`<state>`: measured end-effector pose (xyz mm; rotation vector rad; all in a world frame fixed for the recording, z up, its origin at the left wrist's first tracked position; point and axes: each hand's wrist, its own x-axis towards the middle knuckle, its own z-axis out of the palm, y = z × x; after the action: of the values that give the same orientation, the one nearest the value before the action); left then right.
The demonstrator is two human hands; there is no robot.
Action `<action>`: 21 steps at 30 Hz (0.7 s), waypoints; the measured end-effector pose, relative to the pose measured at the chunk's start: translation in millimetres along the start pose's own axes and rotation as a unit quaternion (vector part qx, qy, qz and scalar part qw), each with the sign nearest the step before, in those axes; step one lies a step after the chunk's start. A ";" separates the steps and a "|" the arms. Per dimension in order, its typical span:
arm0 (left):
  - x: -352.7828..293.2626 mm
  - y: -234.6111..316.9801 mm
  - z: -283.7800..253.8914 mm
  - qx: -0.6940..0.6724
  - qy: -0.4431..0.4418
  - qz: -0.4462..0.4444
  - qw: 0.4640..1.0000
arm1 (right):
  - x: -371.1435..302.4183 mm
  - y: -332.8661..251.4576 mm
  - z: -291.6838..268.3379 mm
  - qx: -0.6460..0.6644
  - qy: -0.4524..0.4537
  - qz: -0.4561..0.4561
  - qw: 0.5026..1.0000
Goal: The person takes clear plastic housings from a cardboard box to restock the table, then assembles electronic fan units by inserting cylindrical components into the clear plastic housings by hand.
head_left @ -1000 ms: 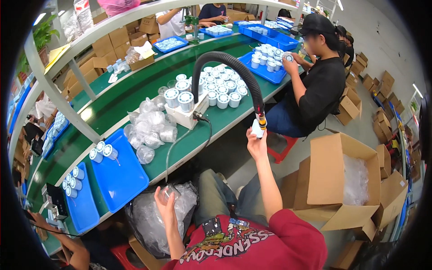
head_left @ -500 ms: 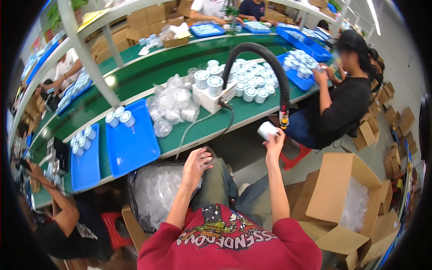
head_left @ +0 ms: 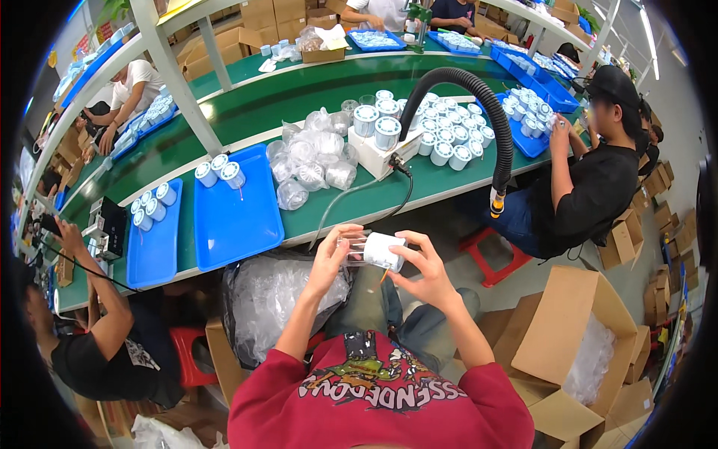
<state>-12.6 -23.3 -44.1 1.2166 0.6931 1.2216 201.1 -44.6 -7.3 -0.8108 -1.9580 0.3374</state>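
Observation:
In front of my chest, my left hand point(head_left: 327, 260) grips a clear plastic cup point(head_left: 354, 250) on its side. My right hand point(head_left: 429, 271) holds a white cylinder with a pale blue end point(head_left: 384, 251) by that end, and a short orange wire hangs below it. The cylinder's other end meets the cup's mouth; how far it sits inside, I cannot tell. More clear cups point(head_left: 310, 153) lie heaped on the green bench point(head_left: 299, 214), beside many upright white-and-blue cylinders point(head_left: 454, 129).
A black flexible hose point(head_left: 502, 127) arches from a white box point(head_left: 378, 157) and hangs at the right. Blue trays point(head_left: 238, 217) stand at the left. A bag of clear plastic point(head_left: 273, 314) is below the bench, an open carton point(head_left: 557, 329) at my right. Co-workers sit on both sides.
Both hands have come together in front of me. The white cylinder moved left and down from near the hose tip to the mouth of the clear cup. The view has shifted slightly.

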 end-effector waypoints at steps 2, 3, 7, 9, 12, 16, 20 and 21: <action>1.0 4.1 -5.5 0.004 -0.004 0.001 1.000 | 0.5 -4.7 -3.0 0.037 -0.010 0.036 0.999; 1.8 8.5 -7.7 0.011 -0.015 0.006 1.000 | 1.5 -5.8 -4.6 0.031 0.023 0.057 0.998; 2.0 13.2 -10.4 0.023 -0.020 0.026 0.999 | 6.9 -8.6 -5.2 -0.010 0.132 0.123 0.984; 1.8 18.1 -7.3 0.030 -0.020 0.034 0.999 | 3.9 -8.7 -3.5 -0.021 0.093 0.103 0.990; 3.1 21.4 0.6 0.056 -0.052 0.035 0.996 | 2.3 -13.9 -4.2 0.053 -0.026 0.013 0.998; 8.0 17.5 -4.5 0.020 -0.095 0.011 0.995 | 4.2 -18.2 -2.4 0.192 -0.040 0.105 0.975; 15.9 26.2 3.7 0.005 -0.112 -0.085 0.990 | 9.8 -19.5 2.8 0.207 -0.064 0.199 0.956; 17.1 26.8 3.8 0.006 -0.113 -0.085 0.990 | 9.5 -16.3 1.4 0.222 -0.068 0.208 0.950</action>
<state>-13.1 -11.2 -14.4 1.2564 0.6223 0.9237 190.2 -50.2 7.2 -0.9085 -1.7214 1.0688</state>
